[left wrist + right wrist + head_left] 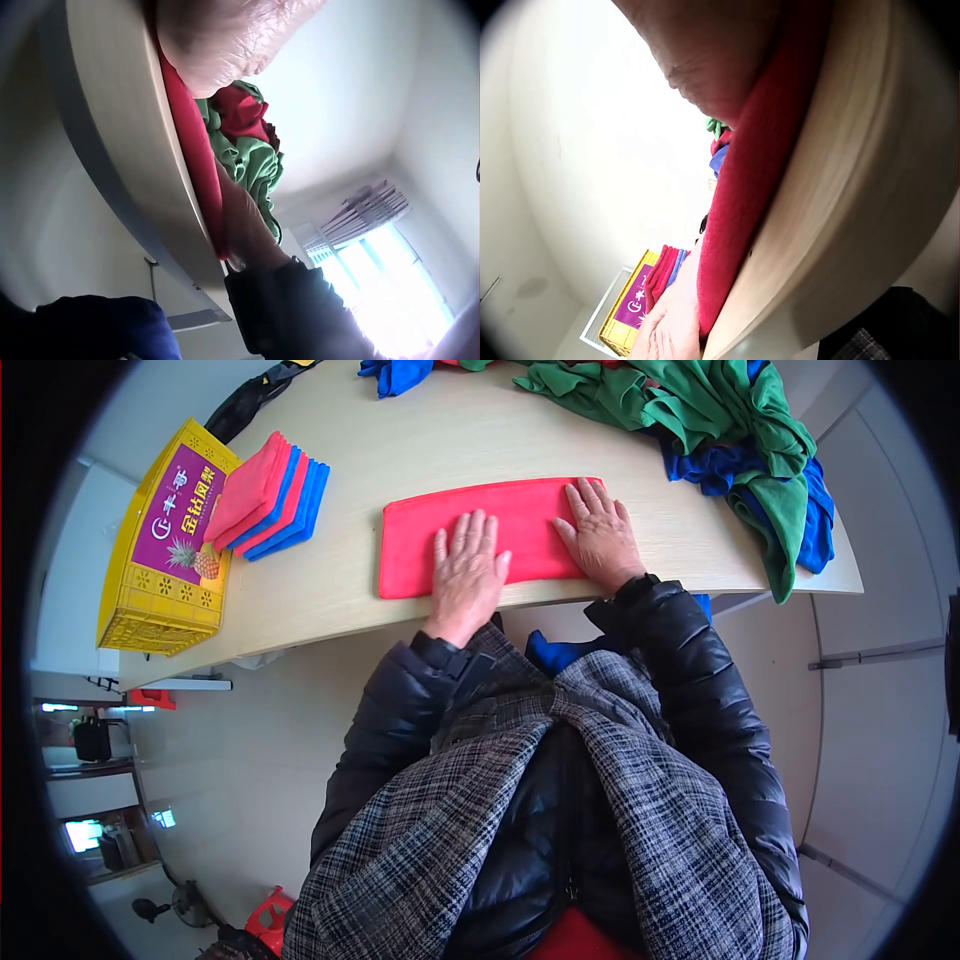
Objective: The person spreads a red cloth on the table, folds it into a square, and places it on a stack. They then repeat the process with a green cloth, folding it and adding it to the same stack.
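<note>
A folded red cloth (530,535) lies flat as a long rectangle along the table's near edge. On its left part rests my left hand (468,575), palm down with fingers extended. My right hand (602,538) lies flat on its right end, fingers pointing away from me and thumb spread. In the left wrist view the cloth (196,161) shows edge-on as a thick fold beneath both hands. From the right wrist the cloth (750,172) shows along the table edge, with the left hand (671,326) on its far end.
A yellow basket (160,615) with a pineapple label stands at the left, beside a stack of folded red and blue cloths (270,500). Crumpled green cloths (690,410) and blue ones (705,468) heap at the back right, hanging over the table (345,420) edge.
</note>
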Demonstrator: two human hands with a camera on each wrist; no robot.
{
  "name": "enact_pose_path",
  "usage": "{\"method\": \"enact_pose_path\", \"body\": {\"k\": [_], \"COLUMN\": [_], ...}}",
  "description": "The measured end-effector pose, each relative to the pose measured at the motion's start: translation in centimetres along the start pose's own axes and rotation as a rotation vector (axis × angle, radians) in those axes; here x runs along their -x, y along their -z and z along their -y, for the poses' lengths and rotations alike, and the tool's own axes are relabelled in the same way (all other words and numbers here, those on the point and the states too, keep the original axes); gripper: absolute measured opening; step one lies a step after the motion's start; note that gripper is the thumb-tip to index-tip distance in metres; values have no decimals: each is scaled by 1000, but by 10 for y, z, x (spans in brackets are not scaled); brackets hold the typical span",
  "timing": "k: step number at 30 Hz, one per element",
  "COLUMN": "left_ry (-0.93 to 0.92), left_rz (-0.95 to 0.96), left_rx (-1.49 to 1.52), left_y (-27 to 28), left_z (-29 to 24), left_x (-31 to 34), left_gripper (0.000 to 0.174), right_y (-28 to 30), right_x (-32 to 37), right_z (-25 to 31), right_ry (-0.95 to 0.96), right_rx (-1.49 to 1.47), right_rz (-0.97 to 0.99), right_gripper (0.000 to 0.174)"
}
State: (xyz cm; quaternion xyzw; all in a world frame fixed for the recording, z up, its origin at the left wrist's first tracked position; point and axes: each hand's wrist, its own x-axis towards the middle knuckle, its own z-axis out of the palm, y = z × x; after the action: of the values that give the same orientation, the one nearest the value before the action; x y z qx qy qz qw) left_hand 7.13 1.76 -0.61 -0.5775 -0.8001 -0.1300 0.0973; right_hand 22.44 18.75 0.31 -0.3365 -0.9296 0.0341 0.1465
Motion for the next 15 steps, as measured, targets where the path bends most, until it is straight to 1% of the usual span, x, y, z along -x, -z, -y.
{"method": "enact_pose_path", "body": {"k": [1, 4, 5, 7, 8, 9, 12, 13, 15], "left_ry": [-1, 134, 137, 211, 247, 245, 363, 360, 312], "left_rz": [3, 52, 52, 57, 59, 61, 92, 93, 55], "left_rx": [0, -67, -70, -70, -69, -71, -71, -70, -173], "left_y": [2, 10, 13, 19, 22, 25, 30, 32, 37], "left_z": [9, 42, 52, 73, 81, 89, 105, 103, 100], "left_x": [1, 14, 18, 27, 30, 32, 37, 37, 37], "left_gripper": [62, 61, 61, 61, 61, 61, 59, 59, 57], "right_y": [0, 1, 3, 3, 2, 0, -1, 2, 8], "right_x": [0, 3, 3, 1, 0, 0, 2, 1, 1], "right_z": [0, 0, 0, 0, 0, -1, -2, -1, 3], "right_ry": [3, 9, 11, 13, 16, 18, 12, 14, 12], "right_rx": [4, 1, -2, -9, -6, -4, 8, 19, 32], "right_rz": [-3, 6, 5, 0, -12, -21, -12, 2, 12], "right_gripper": [65, 65, 65, 65, 65, 64, 64, 64, 64]}}
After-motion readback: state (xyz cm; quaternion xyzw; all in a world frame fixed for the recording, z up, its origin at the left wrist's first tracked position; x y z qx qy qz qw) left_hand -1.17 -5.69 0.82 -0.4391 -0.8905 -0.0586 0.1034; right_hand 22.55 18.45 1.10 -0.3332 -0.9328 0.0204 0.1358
